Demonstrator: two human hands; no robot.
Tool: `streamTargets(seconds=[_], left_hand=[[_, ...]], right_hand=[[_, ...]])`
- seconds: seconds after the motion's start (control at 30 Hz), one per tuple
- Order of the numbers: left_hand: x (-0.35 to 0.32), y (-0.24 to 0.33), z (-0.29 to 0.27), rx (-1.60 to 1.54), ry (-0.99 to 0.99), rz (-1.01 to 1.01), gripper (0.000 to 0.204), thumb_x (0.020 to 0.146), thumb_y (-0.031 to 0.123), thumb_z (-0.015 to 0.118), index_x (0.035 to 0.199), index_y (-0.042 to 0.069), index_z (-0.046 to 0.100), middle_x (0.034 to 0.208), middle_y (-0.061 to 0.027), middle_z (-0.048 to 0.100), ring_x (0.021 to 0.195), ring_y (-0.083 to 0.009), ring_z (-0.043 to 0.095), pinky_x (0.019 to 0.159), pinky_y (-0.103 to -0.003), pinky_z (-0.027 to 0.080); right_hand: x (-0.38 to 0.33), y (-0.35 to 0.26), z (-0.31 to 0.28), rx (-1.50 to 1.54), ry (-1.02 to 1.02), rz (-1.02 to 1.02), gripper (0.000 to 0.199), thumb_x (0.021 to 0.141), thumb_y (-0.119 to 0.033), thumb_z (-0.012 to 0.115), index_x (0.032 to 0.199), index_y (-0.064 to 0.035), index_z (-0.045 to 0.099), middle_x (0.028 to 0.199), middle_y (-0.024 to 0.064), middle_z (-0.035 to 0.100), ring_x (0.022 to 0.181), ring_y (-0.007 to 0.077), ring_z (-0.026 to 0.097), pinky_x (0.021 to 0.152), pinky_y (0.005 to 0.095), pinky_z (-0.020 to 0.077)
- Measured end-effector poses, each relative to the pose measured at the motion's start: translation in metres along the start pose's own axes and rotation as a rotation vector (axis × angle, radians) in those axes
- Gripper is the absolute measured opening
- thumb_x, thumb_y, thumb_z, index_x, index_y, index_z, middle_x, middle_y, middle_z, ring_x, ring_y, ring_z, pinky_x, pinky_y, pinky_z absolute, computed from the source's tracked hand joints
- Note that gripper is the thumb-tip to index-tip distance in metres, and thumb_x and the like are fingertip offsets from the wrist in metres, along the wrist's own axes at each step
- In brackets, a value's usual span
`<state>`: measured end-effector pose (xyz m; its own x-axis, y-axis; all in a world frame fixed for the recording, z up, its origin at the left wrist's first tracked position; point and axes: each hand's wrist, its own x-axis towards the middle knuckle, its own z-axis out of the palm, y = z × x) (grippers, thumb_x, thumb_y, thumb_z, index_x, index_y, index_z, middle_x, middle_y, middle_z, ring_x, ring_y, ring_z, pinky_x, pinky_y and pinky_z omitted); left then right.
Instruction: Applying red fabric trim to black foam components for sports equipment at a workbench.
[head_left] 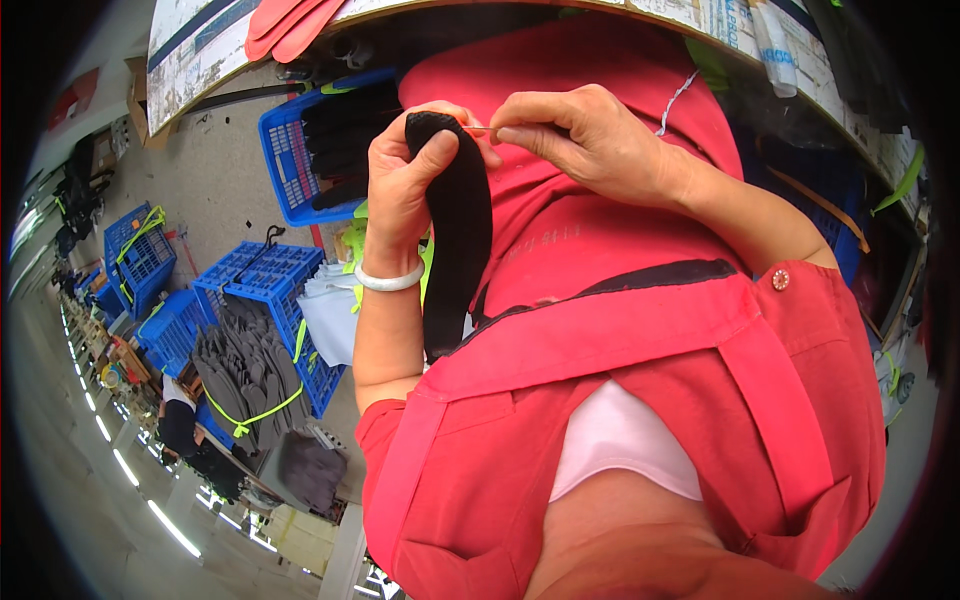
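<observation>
Pinching black fabric strip (pixel 460 230) in left hand (pixel 398 180), lengthwise toward bib edge of red apron (pixel 600 232), and needle-like tool (pixel 479 128) in right hand (pixel 590 138), just right of strip's far end.

Left: blue crates (pixel 235 265) on grey floor (pixel 225 165); bundle of grey flat pieces (pixel 250 365) beside crate, yellow-green strap (pixel 242 428) across it. Top: worn white worktable (pixel 212 78), red flat pieces (pixel 290 30) on it. Lower left: lit strip lights (pixel 173 529).

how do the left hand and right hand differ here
The left hand holds a long black strip; the right hand pinches a thin needle-like tool. The left wrist wears a white bangle; the right wrist is bare. Both hands are ungloved.
</observation>
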<state>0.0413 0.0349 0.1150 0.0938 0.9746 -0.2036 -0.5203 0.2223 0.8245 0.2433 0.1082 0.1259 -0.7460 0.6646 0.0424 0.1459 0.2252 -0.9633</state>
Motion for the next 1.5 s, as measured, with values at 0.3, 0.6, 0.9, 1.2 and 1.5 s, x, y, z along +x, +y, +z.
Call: streamTargets(seconds=[0.3, 0.6, 0.9, 1.2, 1.5], left_hand=[[-0.004, -0.01, 0.005, 0.029, 0.087, 0.095, 0.03, 0.086, 0.021, 0.07, 0.103, -0.002, 0.059, 0.083, -0.012, 0.064, 0.073, -0.0244, 0.065, 0.07, -0.035, 0.055], [-0.008, 0.001, -0.007, -0.039, 0.114, 0.095, 0.021, 0.09, 0.014, 0.066, 0.102, -0.002, 0.062, 0.095, -0.0122, 0.065, 0.076, -0.0233, 0.068, 0.069, -0.031, 0.055], [-0.009, -0.003, -0.005, -0.014, 0.042, 0.065, 0.023, 0.089, 0.014, 0.067, 0.103, -0.003, 0.061, 0.089, -0.0138, 0.066, 0.077, -0.0232, 0.068, 0.07, -0.03, 0.055], [-0.009, -0.008, 0.001, 0.15, 0.046, 0.115, 0.026, 0.086, 0.021, 0.07, 0.098, 0.0, 0.062, 0.095, -0.0093, 0.063, 0.082, -0.0199, 0.063, 0.077, -0.029, 0.05], [-0.017, -0.004, -0.001, 0.196, 0.121, 0.133, 0.028, 0.091, 0.021, 0.064, 0.11, -0.001, 0.061, 0.095, -0.0109, 0.064, 0.079, -0.0194, 0.065, 0.073, -0.029, 0.052]], right_hand=[[-0.007, 0.0, 0.008, 1.125, -0.168, 0.394, 0.023, 0.097, -0.021, 0.056, 0.097, 0.0, 0.066, 0.059, -0.0038, 0.048, 0.046, 0.001, 0.034, 0.038, 0.0177, 0.0209], [0.003, 0.001, -0.013, 0.428, -0.259, 0.355, 0.019, 0.098, -0.014, 0.051, 0.104, -0.0014, 0.064, 0.064, -0.0054, 0.045, 0.056, 0.0007, 0.037, 0.05, 0.0184, 0.0302], [0.007, -0.008, 0.005, 0.301, -0.083, 0.123, 0.015, 0.094, -0.01, 0.054, 0.094, 0.0018, 0.064, 0.069, 0.0009, 0.056, 0.06, 0.0066, 0.042, 0.055, 0.0244, 0.0374], [-0.002, -0.007, 0.016, 0.515, -0.067, 0.203, 0.017, 0.096, -0.013, 0.055, 0.098, 0.001, 0.064, 0.071, -0.0011, 0.056, 0.062, 0.0034, 0.045, 0.054, 0.0195, 0.036], [0.013, -0.005, -0.013, 0.588, -0.336, 0.412, 0.021, 0.097, -0.022, 0.054, 0.1, -0.0029, 0.064, 0.067, -0.0027, 0.052, 0.052, 0.0007, 0.04, 0.046, 0.0164, 0.0303]])
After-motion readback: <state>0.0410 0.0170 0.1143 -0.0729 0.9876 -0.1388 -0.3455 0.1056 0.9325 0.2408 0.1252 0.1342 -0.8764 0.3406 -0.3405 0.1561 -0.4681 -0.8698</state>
